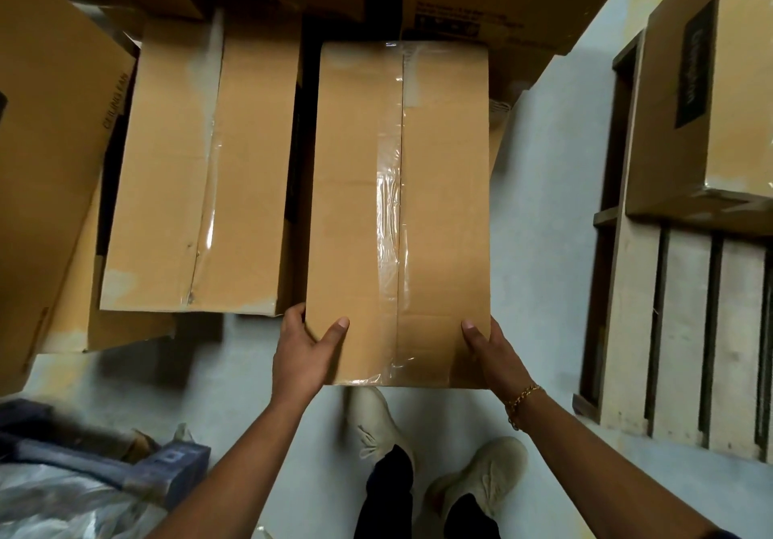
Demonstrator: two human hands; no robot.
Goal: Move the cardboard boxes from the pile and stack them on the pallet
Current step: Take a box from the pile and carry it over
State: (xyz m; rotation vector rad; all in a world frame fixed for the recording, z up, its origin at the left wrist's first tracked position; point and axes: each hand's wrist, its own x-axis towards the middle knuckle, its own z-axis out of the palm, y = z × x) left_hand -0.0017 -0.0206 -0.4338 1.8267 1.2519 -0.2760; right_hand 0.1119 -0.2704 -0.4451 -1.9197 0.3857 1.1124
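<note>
Got the taped box (397, 204) by its near end, left hand (303, 350) and right hand (493, 354) each curled round a corner, thumbs on top. It sits just beside the pile (200, 170). Looks like the carry step: next I'd swing right to the pallet (686, 329), near the box already there (711, 99).

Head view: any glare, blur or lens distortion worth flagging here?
Head view: dim, warm light; glare on the clear tape of the held box; wide-angle bending slants the pallet at the right edge; the clutter at lower left is blurred.
</note>
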